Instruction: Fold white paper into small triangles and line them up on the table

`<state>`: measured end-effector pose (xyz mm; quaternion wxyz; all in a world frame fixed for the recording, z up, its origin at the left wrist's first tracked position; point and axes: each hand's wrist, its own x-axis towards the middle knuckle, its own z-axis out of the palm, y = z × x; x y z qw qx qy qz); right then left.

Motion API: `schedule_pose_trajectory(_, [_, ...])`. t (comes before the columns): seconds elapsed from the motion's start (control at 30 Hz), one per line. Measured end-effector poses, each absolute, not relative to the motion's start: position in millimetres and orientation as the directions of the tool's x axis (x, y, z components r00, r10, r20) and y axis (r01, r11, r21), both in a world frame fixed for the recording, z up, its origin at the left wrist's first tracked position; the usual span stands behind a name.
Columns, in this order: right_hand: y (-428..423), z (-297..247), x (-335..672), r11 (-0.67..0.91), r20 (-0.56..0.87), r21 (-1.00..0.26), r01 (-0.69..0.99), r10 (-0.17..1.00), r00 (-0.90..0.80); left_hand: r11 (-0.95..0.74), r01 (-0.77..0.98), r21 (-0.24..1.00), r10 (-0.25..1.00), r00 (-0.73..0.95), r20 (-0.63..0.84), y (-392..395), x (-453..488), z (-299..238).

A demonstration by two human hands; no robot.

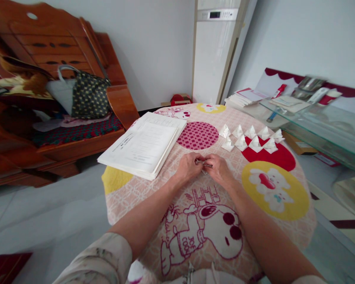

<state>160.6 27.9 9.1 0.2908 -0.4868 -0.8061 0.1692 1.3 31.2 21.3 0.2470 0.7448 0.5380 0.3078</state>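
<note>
My left hand (188,167) and my right hand (219,169) meet over the middle of a round table covered with a pink cartoon-print cloth (201,221). Both have their fingers pinched together on a small folded piece of paper (203,164), mostly hidden between them. Beyond my hands, several finished white folded paper shapes (251,139) stand in two rows on the cloth. A thick stack of printed white sheets (144,146) lies to the left of my hands.
A wooden bench (62,118) with a dotted bag (88,94) stands at the left. A tall white appliance (214,51) is at the back. At the right a glass shelf (319,122) carries papers and small items.
</note>
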Motion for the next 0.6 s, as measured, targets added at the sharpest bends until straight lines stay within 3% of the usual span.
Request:
schedule_pose_trajectory(0.13, [28.2, 7.5, 160.9, 0.461, 0.3, -0.556, 0.691, 0.887, -0.351, -0.322, 0.627, 0.71, 0.945, 0.255, 0.203, 33.4, -4.0, 19.5])
schedule_pose_trajectory(0.33, [31.3, 1.9, 163.0, 0.483, 0.321, -0.536, 0.692, 0.875, -0.363, -0.445, 0.607, 0.659, 0.88, 0.435, 0.193, 40.1, -23.9, 19.6])
schedule_pose_trajectory(0.6, [27.5, 2.8, 161.9, 0.496, 0.35, -0.501, 0.709, 0.866, -0.358, -0.473, 0.596, 0.649, 0.864, 0.46, 0.208, 41.5, -30.0, 20.7])
